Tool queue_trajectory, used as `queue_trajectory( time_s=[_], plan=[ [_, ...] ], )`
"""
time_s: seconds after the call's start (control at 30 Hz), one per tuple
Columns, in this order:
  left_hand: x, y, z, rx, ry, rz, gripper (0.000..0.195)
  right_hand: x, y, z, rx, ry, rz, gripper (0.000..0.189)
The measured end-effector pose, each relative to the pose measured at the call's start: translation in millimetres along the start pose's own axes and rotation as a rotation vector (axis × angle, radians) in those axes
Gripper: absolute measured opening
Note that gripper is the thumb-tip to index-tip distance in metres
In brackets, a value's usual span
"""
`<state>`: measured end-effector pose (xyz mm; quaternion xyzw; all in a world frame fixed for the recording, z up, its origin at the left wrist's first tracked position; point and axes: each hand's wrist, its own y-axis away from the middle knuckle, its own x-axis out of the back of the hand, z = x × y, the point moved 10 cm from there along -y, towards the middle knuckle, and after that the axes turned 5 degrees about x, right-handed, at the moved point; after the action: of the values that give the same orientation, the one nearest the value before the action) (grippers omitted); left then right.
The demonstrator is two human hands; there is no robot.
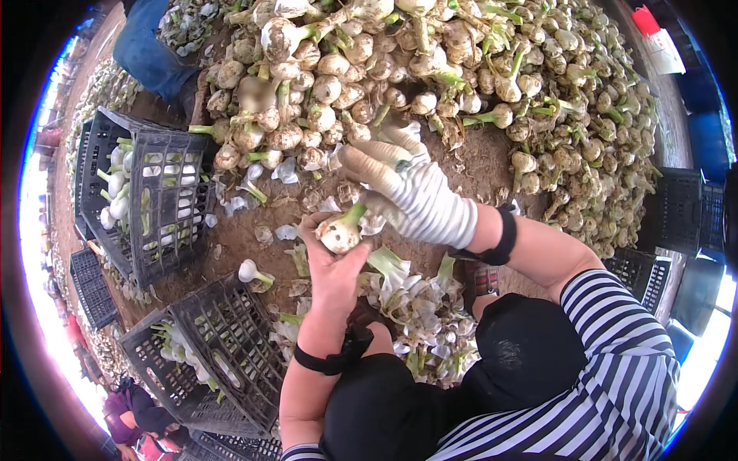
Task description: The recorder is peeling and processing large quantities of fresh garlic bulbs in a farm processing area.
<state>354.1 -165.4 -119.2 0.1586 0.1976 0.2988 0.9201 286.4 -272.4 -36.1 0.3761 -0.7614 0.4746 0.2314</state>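
My bare left hand [334, 274] grips a garlic bulb [339, 233] between thumb and fingers. The bulb is whitish with dark soil spots, and its short green stem tilts up to the right. Just right of it is my right hand [412, 190], in a white knitted glove with grey stripes. Its fingers are spread and somewhat blurred, and the thumb side is close to the stem. Something small and dark shows between the gloved fingers; I cannot tell what it is. Papery garlic skins [424, 305] and cut stems lie below, between my feet.
A large heap of soiled garlic bulbs [340, 92] spans the far side and right. Black plastic crates [167, 201] with cleaner garlic stand at left; another crate [230, 351] sits lower left. One white bulb [248, 271] lies on the dirt floor. Other people [138, 412] are at the left edges.
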Motion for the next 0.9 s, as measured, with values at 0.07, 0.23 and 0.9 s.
queue_trajectory(
  time_s=[0.07,0.23,0.9],
  plan=[
    [-2.9,1.2,-2.0,0.055,0.148,-0.055,0.058,-6.2,-2.9,-9.9,0.072,-0.158,-0.103,0.058],
    [-6.0,2.5,-9.4,0.082,0.130,-0.063,0.056,-21.7,4.0,-27.5,0.282,-0.002,-0.175,0.051],
    [4.2,-13.3,-17.8,0.112,0.212,-0.014,0.055,-74.5,51.2,34.1,-1.058,-1.302,0.107,0.025]
  ],
)
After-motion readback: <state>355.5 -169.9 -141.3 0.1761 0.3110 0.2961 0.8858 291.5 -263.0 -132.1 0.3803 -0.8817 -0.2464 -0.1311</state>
